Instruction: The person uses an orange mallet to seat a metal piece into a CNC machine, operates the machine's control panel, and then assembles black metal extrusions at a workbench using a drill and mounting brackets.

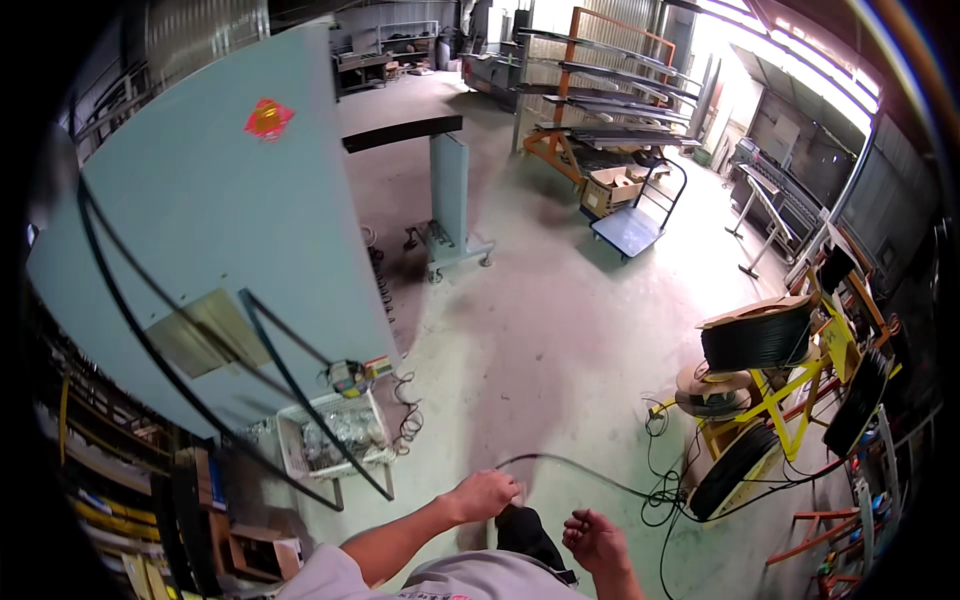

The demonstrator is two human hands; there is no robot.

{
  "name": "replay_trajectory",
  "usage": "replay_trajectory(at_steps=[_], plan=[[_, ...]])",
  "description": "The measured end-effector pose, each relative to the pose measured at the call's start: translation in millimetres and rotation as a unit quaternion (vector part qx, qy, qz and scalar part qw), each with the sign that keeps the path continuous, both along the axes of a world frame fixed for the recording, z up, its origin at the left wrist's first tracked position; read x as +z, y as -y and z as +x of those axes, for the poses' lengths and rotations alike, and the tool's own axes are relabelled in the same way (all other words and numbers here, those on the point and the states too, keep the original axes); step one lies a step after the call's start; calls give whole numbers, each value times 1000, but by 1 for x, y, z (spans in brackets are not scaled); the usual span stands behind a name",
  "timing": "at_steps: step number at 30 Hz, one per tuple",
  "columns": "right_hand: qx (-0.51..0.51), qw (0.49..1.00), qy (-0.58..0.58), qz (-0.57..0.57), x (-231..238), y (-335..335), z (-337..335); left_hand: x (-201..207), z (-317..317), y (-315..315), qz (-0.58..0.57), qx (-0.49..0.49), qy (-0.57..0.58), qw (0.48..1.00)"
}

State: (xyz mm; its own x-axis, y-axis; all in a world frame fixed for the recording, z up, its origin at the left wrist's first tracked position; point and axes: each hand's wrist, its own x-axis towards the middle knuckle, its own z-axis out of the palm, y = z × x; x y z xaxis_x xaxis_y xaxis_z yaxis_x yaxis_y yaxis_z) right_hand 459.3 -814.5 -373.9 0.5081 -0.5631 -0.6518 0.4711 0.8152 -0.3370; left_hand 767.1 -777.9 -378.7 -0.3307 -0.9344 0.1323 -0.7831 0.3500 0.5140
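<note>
My left hand [484,496] is closed in front of my body, its fingers pinched around the end of a thin black cord [560,459]. From there the cord bends away over the floor to the right, into a loose tangle [668,494] beside the reels. My right hand [597,541] hangs lower and to the right, fingers curled in; whatever may be inside them is hidden. Nearest to it on that side are a reel of black cord [735,470] and a larger reel [757,338] on a yellow stand [792,420].
A tall pale blue panel [230,210] rises on the left, with a white basket [290,445] of clear packaging at its foot. Farther off stand a wheeled post [450,190], a flat trolley [630,230], a cardboard box [607,192] and an orange rack [573,90] of long profiles.
</note>
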Motion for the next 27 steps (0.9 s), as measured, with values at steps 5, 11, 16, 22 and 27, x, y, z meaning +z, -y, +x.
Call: replay_trajectory(at_steps=[5,11,16,22,27], plan=[[-2,994,-67,84,-56,141,85,-39,94,104,192,18,98,976],[65,997,-27,15,-49,381,258,-62,228,206,365,101,111,919],[214,965,5,-153,52,531,446,3,306,332,149,231,85,958],[394,854,72,-333,60,664,639,-64,462,488,188,262,-57,945],[334,913,-17,-232,33,762,740,-121,611,601,133,367,-168,905]])
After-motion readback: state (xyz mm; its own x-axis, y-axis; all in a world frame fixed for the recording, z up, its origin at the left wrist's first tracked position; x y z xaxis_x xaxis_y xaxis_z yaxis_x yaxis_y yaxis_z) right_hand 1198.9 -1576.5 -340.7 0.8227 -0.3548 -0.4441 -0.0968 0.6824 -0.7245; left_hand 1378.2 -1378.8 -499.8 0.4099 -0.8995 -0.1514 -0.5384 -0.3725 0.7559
